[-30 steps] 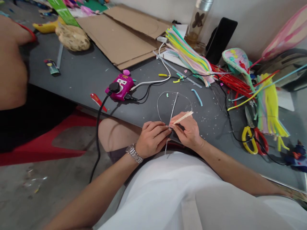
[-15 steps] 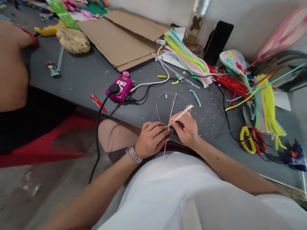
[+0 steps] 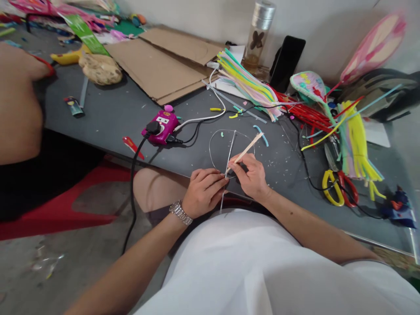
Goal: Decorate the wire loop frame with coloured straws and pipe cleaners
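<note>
My left hand (image 3: 204,189) is closed at the table's front edge, its fingertips pinching the stem of a thin wire frame (image 3: 210,151). The frame is a round loop with a straight silvery stem (image 3: 231,149) running across it and down past my fingers. In my right hand (image 3: 251,176), a cream pipe cleaner (image 3: 246,149) is held between thumb and fingers. Its lower end meets the wire stem beside my left fingertips; the other end slants up to the right. Whether it is wrapped round the wire there, I cannot tell.
Bundled pipe cleaners (image 3: 247,85), scissors (image 3: 333,188) and a glue gun (image 3: 400,209) lie to the right. A magenta power socket (image 3: 160,127) with cords sits left of the loop, below cardboard sheets (image 3: 157,65). Another person's arm (image 3: 19,105) is at far left.
The view has shifted slightly, so everything sits a little further left. The pipe cleaner's free end looks tilted slightly more upright; both hands keep their hold at the wire stem.
</note>
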A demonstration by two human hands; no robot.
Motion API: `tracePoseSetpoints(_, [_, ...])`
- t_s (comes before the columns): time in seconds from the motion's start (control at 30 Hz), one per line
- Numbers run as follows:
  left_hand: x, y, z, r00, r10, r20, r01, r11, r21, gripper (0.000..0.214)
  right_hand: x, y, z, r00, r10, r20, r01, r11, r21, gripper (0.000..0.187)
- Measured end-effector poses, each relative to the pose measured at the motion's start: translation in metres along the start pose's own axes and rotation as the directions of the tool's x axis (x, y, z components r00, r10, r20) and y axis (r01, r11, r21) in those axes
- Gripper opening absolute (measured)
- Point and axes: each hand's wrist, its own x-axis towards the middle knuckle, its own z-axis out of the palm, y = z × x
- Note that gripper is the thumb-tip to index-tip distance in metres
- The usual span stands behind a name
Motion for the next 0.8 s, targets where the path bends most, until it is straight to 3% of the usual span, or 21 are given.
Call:
tracePoseSetpoints(0.37, [0.000, 0.000, 0.001, 1.000, 0.002, 0.006, -0.002, 1.000, 0.011, 0.029, 0.000, 0.005, 0.003, 0.978, -0.127, 0.165, 0.140, 0.988, -0.067, 0.026])
tracePoseSetpoints(0.43, [0.000, 0.000, 0.000, 1.000, 0.007, 0.005, -0.007, 1.000, 0.010, 0.029, 0.000, 0.004, 0.003, 0.982, -0.123, 0.141, 0.130, 0.991, -0.040, 0.024])
tracePoseSetpoints(0.53, [0.000, 0.001, 0.000, 1.000, 0.011, -0.002, -0.011, 1.000, 0.012, 0.029, -0.002, -0.001, -0.003, 0.996, -0.077, -0.040, 0.079, 0.995, 0.061, 0.019])
tracePoseSetpoints(0.67, [-0.001, 0.001, 0.000, 1.000, 0.009, -0.022, -0.009, 1.000, 0.005, 0.030, -0.007, -0.001, -0.034, 0.968, -0.026, -0.249, 0.035, 0.999, 0.030, 0.017])
tracePoseSetpoints(0.8, [-0.002, 0.001, 0.000, 0.997, 0.007, -0.070, -0.009, 0.999, -0.032, 0.031, -0.022, 0.015, -0.082, 0.961, -0.190, -0.203, 0.126, 0.948, -0.292, 0.018])
